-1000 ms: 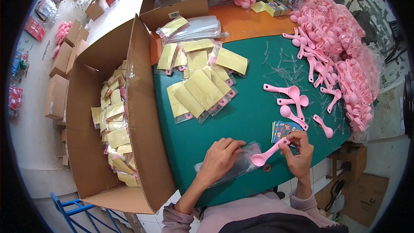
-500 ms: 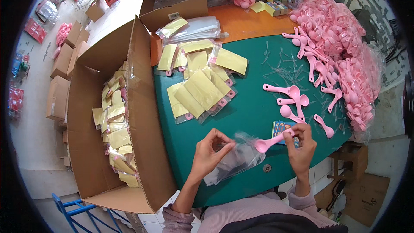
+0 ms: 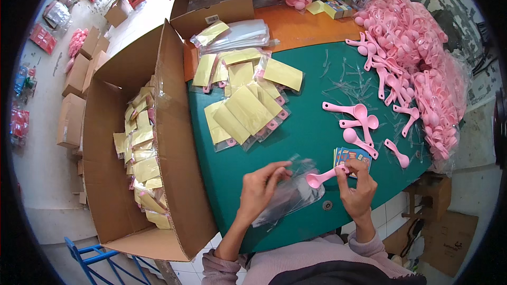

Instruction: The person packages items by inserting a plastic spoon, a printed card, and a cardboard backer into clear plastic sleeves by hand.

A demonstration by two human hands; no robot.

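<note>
My left hand (image 3: pixel 262 189) pinches the edge of a clear plastic bag (image 3: pixel 302 167) near the front of the green table. From the right, my right hand (image 3: pixel 357 189) grips the handle end of a pink measuring spoon (image 3: pixel 323 177), whose bowl points left at the bag's mouth. Whether the bowl is inside the bag or over it, I cannot tell. Beneath both lie more clear bags (image 3: pixel 291 200). A small stack of blue printed cards (image 3: pixel 348 155) sits just behind my right hand, partly hidden by it. Several loose pink spoons (image 3: pixel 360 121) lie beyond the cards.
Packed bags with yellow cards (image 3: pixel 248 108) are heaped at the table's middle left. A tall carton (image 3: pixel 179 179) holding similar packs stands along the left edge. A big pile of pink spoons (image 3: pixel 406 37) fills the far right, with plastic scraps (image 3: pixel 351 82) beside it.
My right hand has moved left with the spoon, bringing its bowl over or into the bag's mouth. My left hand has shifted slightly and still holds the bag.
</note>
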